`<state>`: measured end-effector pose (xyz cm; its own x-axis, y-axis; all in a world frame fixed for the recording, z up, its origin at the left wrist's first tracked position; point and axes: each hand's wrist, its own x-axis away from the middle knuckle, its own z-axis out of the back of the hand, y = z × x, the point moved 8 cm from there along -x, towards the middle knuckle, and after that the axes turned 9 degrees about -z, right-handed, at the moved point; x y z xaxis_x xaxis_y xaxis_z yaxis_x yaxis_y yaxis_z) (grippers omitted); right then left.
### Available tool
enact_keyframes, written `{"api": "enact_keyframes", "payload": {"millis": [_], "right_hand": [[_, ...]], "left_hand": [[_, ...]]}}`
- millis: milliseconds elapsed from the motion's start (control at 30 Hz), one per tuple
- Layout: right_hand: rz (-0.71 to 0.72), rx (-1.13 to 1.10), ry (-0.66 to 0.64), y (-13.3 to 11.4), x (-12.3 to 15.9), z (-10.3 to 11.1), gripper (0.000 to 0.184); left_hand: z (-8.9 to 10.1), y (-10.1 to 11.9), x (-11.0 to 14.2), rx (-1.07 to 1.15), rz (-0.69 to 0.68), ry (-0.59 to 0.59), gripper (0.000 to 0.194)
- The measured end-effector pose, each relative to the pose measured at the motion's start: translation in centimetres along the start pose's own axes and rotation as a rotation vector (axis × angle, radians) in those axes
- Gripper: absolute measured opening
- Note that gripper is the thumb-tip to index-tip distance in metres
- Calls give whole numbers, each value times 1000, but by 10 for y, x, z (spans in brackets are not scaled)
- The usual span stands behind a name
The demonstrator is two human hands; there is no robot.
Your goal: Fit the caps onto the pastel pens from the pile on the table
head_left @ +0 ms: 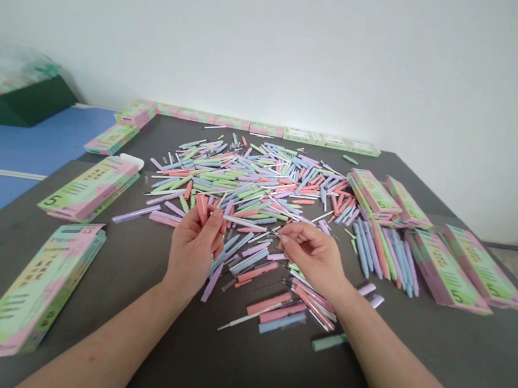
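My left hand [195, 246] is closed around a coral pen part [201, 208], which sticks up past the thumb. Between my two hands runs a pale, thin pen refill [249, 224]. Its left end meets the fingers of my left hand; whether they grip it I cannot tell. The thumb and fingertips of my right hand [311, 252] pinch its dark, thin tip. Under and beyond both hands spreads a big loose heap of pen parts [237, 182] in green, blue, purple and coral, mixed with white refills. Coral and blue barrels [276, 313] lie nearer, below my right hand.
A row of whole pens [386, 254] lies at the right, beside pastel boxes [450, 269]. More boxes [29, 287] stand along the left side, and a line of boxes [247, 126] edges the back. A dark green bin [28, 102] sits on a blue surface, far left.
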<state>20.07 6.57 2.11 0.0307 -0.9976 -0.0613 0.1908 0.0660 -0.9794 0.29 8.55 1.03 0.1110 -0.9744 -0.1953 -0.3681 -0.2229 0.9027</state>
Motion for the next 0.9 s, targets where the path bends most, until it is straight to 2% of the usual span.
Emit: {"api": "enact_keyframes", "payload": {"millis": [500,900], "right_hand": [[32,14,11,-4,0,-1,11],[23,-95,-36,-9,2,-9,13]], "left_hand": [[-1,2,0,8,-7,-4,19],[-5,-2,4,-39,-2,-65,22]]}}
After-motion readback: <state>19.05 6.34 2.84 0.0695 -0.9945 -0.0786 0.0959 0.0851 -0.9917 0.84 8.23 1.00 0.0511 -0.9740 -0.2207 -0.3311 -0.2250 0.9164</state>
